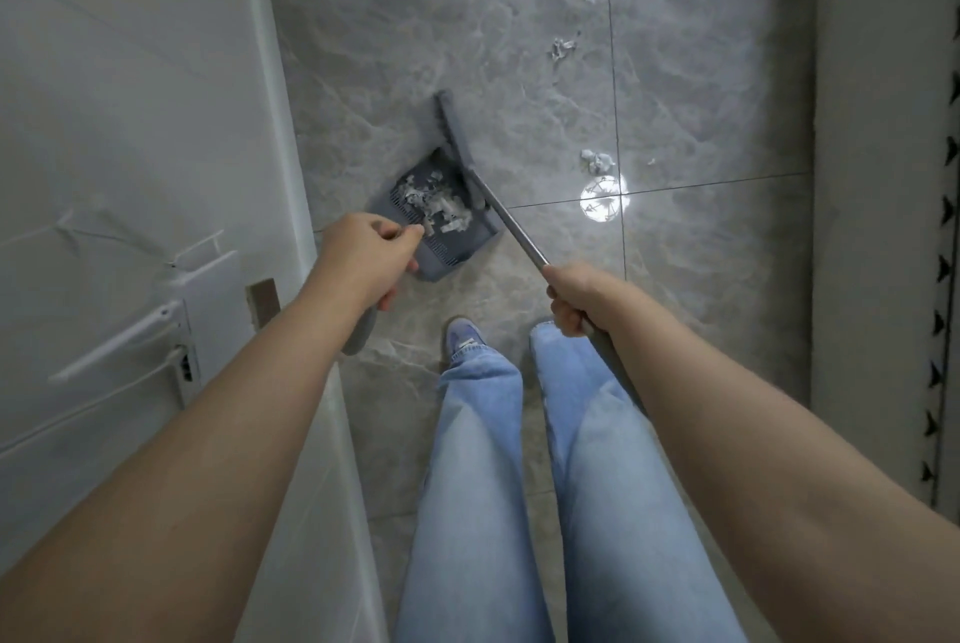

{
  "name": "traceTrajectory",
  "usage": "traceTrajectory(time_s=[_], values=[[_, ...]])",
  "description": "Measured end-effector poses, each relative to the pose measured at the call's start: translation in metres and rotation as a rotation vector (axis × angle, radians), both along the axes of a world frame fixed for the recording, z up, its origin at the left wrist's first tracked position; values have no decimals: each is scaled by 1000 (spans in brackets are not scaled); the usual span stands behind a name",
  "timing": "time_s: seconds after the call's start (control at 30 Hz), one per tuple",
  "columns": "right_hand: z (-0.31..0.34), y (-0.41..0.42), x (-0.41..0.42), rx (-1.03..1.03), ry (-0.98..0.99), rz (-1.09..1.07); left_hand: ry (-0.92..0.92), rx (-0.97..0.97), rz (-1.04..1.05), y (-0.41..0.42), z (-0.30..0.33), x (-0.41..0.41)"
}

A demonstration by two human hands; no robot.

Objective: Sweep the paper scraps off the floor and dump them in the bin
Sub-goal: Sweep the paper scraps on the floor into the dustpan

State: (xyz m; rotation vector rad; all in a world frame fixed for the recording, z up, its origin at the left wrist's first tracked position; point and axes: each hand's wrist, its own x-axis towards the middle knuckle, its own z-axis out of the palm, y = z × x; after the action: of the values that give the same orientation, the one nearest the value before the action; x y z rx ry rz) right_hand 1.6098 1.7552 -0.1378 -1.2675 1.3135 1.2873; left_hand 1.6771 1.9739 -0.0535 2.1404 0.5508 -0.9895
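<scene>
One dustpan (441, 216), one broom (457, 133), two hands, one door (130, 123).

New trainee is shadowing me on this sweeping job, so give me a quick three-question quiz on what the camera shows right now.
1. True or false: the dustpan already holds paper scraps.
2. Which hand grips the broom handle: A) left hand B) right hand?
3. Fill in: loose scraps lie on the ____ side of the broom head.

Key: 1 true; 2 B; 3 right.
</scene>
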Motion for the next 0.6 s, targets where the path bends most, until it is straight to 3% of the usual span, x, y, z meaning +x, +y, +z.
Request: traceTrajectory(time_s=[0.13, 0.23, 0.33, 0.43, 0.6], values=[[16, -49, -18, -152, -118, -109, -10, -29, -96, -17, 0, 2], [21, -100, -22, -340, -153, 65, -6, -59, -166, -44, -1, 6], [14, -148, -12, -431, -63, 205, -14, -71, -275, -74, -2, 12], [-4, -176, -4, -420, 80, 259, -29, -66, -312, -104, -4, 18], [-18, -174, -37, -183, -3, 132, -39, -70, -347, -153, -4, 27]])
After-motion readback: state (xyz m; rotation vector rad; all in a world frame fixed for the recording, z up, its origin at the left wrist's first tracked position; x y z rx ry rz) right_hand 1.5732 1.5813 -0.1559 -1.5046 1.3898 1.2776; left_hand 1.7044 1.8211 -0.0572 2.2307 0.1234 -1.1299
